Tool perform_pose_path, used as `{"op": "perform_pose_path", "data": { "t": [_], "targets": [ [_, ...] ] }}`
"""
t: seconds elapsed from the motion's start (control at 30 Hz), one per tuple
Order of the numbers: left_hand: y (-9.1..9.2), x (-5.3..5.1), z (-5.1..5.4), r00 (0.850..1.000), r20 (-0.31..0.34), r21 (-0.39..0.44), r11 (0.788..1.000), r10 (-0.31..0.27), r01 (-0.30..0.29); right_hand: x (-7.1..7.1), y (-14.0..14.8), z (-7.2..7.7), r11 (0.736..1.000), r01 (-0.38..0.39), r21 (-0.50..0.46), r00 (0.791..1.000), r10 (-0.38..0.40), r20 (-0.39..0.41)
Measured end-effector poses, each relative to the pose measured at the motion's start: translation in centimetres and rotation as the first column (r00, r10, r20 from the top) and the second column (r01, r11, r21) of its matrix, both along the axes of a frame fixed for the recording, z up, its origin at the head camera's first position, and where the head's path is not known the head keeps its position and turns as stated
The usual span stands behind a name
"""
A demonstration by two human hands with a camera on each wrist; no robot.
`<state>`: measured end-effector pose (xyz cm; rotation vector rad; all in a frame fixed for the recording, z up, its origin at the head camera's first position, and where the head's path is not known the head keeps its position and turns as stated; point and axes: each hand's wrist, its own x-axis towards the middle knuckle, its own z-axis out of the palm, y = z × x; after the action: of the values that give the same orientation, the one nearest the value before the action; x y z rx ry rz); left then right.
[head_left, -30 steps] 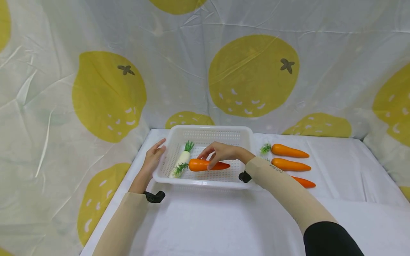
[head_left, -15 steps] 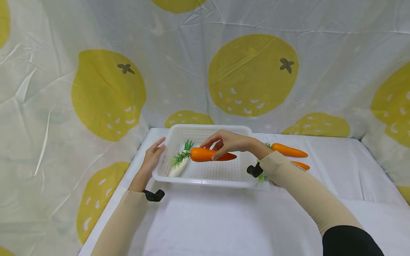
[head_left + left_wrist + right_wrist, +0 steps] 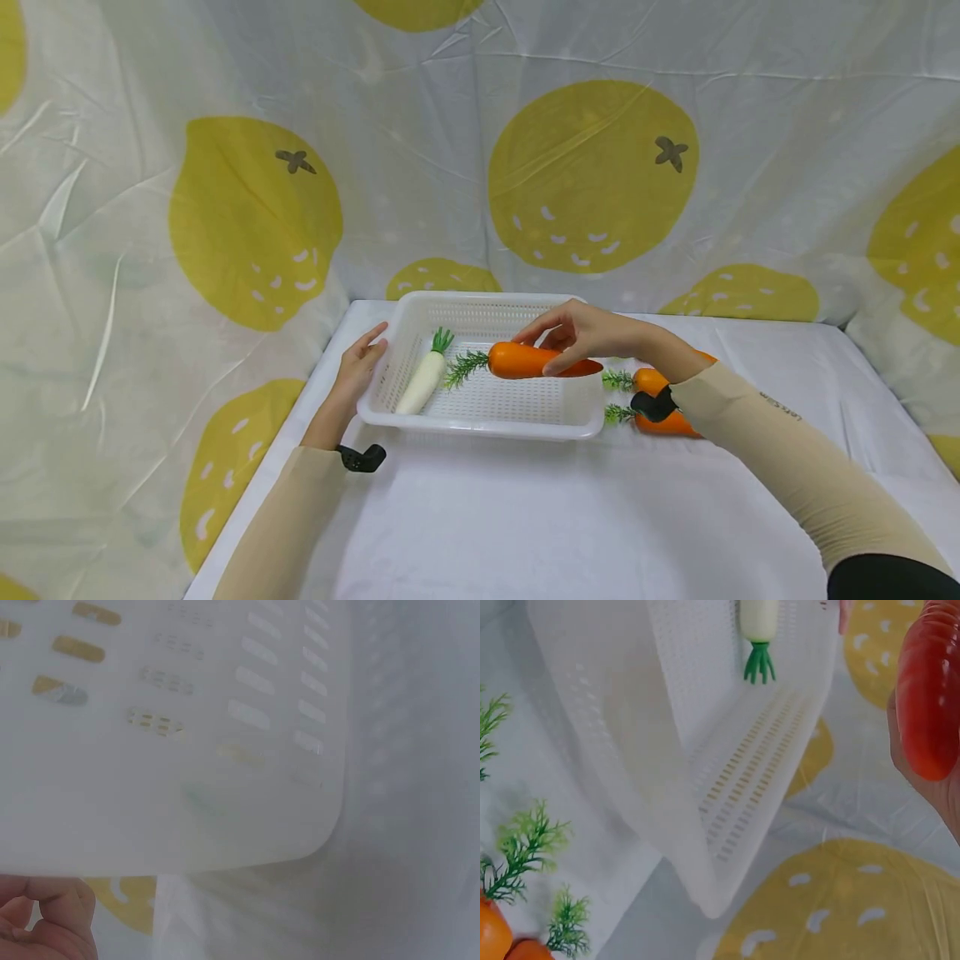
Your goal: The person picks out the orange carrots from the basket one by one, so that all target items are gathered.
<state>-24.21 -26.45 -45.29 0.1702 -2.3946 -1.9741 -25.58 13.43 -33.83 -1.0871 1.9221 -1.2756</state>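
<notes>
In the head view my right hand pinches an orange carrot between thumb and fingers. The carrot lies level above the right half of a white perforated basket, green leaves pointing left. In the right wrist view the carrot's pointed end looks dark red. A white radish with a green top lies inside the basket at the left. My left hand rests against the basket's left rim, fingers loosely extended. Only part of that hand shows in the left wrist view.
Several more carrots lie right of the basket, partly hidden by my right arm; one carrot is nearest the front. White cloth covers the table. A lemon-print curtain hangs close behind the basket and along the left.
My right hand has lifted the carrot from low over the basket's middle and carried it to the right. The radish is now uncovered. My left hand stays at the rim.
</notes>
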Motion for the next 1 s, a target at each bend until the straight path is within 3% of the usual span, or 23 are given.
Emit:
{"op": "perform_pose_path", "data": {
  "t": [0.37, 0.57, 1.0],
  "targets": [
    [-0.2, -0.3, 0.0, 1.000, 0.029, 0.027, 1.000, 0.000, -0.001, 1.9, 5.0, 0.0, 0.995, 0.073, 0.065, 0.997, -0.071, -0.033],
    [0.0, -0.1, 0.0, 1.000, 0.017, 0.003, 1.000, 0.004, -0.004, 2.8, 8.1, -0.2, 0.991, 0.115, 0.076, 0.993, -0.111, -0.048],
    [-0.2, -0.2, -0.3, 1.000, -0.013, -0.033, 0.999, 0.007, -0.007, 4.7, 13.8, -1.6, 0.997, 0.079, 0.005, 0.992, -0.078, -0.099]
  ]
}}
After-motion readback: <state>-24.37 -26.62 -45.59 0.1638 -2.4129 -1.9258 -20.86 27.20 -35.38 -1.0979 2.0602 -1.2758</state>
